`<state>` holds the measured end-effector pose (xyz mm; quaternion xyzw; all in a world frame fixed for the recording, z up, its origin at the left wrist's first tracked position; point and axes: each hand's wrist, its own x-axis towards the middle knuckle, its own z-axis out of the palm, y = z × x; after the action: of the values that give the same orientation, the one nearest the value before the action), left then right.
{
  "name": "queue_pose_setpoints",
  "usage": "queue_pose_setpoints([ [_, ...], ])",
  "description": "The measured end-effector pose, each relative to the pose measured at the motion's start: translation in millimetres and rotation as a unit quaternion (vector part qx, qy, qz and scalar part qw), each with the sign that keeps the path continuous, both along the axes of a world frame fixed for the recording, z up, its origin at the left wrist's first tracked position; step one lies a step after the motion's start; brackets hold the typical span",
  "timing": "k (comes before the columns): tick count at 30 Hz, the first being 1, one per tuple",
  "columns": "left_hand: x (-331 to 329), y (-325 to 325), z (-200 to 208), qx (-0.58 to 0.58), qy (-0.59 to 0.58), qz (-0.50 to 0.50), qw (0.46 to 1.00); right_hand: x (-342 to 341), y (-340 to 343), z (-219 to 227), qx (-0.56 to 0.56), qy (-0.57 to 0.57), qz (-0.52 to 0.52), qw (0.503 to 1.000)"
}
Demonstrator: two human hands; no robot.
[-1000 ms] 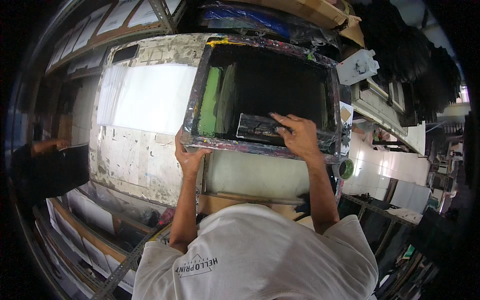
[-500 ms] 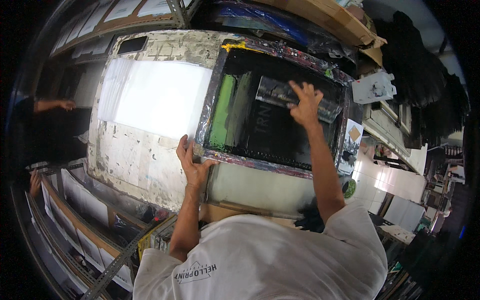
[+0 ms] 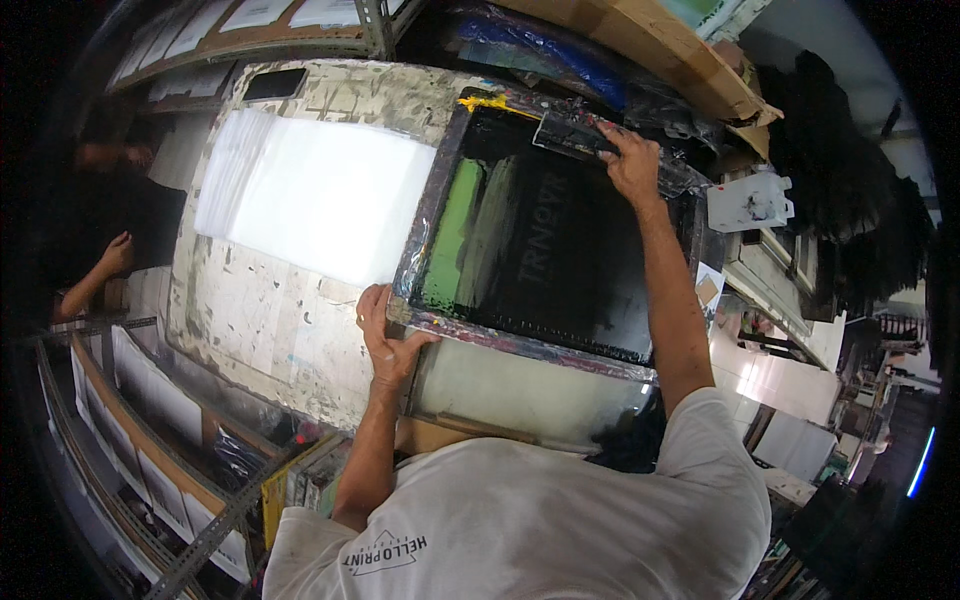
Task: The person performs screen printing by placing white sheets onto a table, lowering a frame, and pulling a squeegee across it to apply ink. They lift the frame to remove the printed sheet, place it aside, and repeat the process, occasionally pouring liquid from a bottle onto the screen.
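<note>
A screen-printing frame [image 3: 520, 345] with ink-stained edges lies on the worktable. Its dark mesh [image 3: 600, 270] carries faint lettering, and a green strip [image 3: 455, 235] runs down its left part. My left hand [image 3: 388, 338] grips the frame's near left corner, thumb along the near edge. At the far side of the mesh, my right hand [image 3: 634, 168] is closed on a squeegee [image 3: 570, 136], a long dark ink-smeared blade. Left of the frame lies a stack of white sheets [image 3: 330, 190].
The worn, paint-marked table [image 3: 270, 310] extends left. A white plastic jug [image 3: 748, 203] stands beyond the frame's right corner. Racks with white sheets [image 3: 160, 470] stand at lower left. Another person's hand [image 3: 118, 254] shows at far left. A cardboard box [image 3: 680, 50] sits behind the table.
My right hand has moved the squeegee away from me, from mid-mesh to the far edge, uncovering more of the lettering. My left hand stays at the corner. The other person's arms have shifted.
</note>
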<state>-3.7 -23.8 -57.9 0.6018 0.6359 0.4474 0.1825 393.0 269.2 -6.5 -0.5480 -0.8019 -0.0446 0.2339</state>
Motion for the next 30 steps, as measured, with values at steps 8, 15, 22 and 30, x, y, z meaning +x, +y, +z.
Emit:
queue_pose_setpoints([
  [8, 11, -8, -5, -0.023, -0.177, 0.02, 0.984, -32, -138, 19, -0.06, -0.015, -0.033, 0.998],
  [15, 22, 9, 53, 0.024, -0.208, 0.032, 0.977, -60, -269, 105, -0.092, 0.025, -0.016, 0.995],
  [22, 54, 54, 154, 0.111, -0.274, 0.035, 0.955, -54, -244, 181, 0.061, 0.006, -0.008, 0.998],
  [30, 62, 94, 95, 0.029, -0.175, 0.023, 0.984, -40, -170, 253, 0.043, 0.036, 0.001, 0.998],
])
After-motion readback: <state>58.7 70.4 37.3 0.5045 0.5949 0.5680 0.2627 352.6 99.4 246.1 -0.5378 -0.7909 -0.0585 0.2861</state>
